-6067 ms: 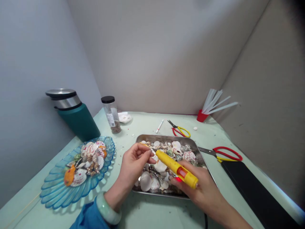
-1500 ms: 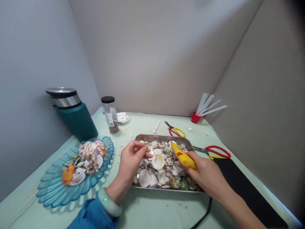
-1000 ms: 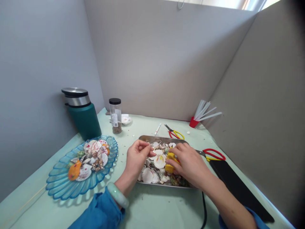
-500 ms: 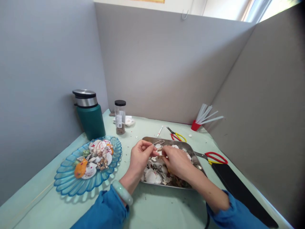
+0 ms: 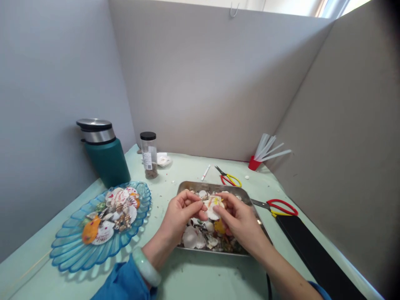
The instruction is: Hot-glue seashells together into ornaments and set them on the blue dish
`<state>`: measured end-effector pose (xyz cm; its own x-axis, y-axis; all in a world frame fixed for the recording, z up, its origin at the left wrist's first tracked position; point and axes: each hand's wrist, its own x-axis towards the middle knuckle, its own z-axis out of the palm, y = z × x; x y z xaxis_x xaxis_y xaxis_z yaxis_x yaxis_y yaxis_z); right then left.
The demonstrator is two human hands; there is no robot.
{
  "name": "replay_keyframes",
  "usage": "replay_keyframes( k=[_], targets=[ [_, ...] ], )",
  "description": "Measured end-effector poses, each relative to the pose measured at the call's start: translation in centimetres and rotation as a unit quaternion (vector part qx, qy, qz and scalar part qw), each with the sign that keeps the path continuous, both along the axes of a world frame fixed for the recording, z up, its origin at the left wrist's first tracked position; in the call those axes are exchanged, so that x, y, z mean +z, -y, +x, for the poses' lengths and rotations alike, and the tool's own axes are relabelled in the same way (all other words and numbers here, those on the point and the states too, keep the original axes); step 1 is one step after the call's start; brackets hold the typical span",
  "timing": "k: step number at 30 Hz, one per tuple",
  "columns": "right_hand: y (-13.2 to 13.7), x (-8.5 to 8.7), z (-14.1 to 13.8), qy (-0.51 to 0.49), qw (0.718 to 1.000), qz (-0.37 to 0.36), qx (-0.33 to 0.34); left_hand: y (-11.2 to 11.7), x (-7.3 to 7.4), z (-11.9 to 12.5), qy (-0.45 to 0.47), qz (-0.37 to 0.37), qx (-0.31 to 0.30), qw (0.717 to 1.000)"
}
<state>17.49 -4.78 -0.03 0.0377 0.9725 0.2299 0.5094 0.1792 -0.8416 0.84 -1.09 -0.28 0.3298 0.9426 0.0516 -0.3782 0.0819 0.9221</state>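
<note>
My right hand (image 5: 239,212) grips a white scallop shell (image 5: 213,207) with orange and yellow marks on it, thumb on its near face. Close to the shell's left edge, my left hand (image 5: 184,212) is closed in a pinch. The thin pale string between its fingertips is hardly visible at this moment. Both hands are above a metal tray (image 5: 215,251) filled with loose shells, some white, one yellow-orange (image 5: 219,226). Fingers of both hands hide part of the tray's contents.
On the left, a blue scalloped plate (image 5: 62,254) carries painted and plain shells, with a green bottle (image 5: 108,162) behind it. A clear jar (image 5: 149,156), a white marker (image 5: 206,172), small scissors (image 5: 229,178), larger scissors (image 5: 278,207), a red cup (image 5: 254,163) of straws and a black slab (image 5: 309,246) surround the tray.
My right hand has come up from the tray with the scallop shell, which was not seen in it before. My left hand stays pinched; the string loop is no longer plain. The view has shifted slightly.
</note>
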Motion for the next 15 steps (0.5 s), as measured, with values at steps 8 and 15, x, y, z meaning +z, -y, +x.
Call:
replay_keyframes(
  k=[8, 15],
  targets=[
    [0.48, -0.18, 0.25, -0.125, 0.990, -0.055, 0.046, -0.15, -0.02, 0.27, -0.032, -0.012, 0.002, 0.999],
    [0.80, -0.41, 0.42, -0.124, 0.989, -0.081, 0.026, 0.01, 0.15, 0.32, -0.061, -0.020, -0.010, 0.998]
  ],
)
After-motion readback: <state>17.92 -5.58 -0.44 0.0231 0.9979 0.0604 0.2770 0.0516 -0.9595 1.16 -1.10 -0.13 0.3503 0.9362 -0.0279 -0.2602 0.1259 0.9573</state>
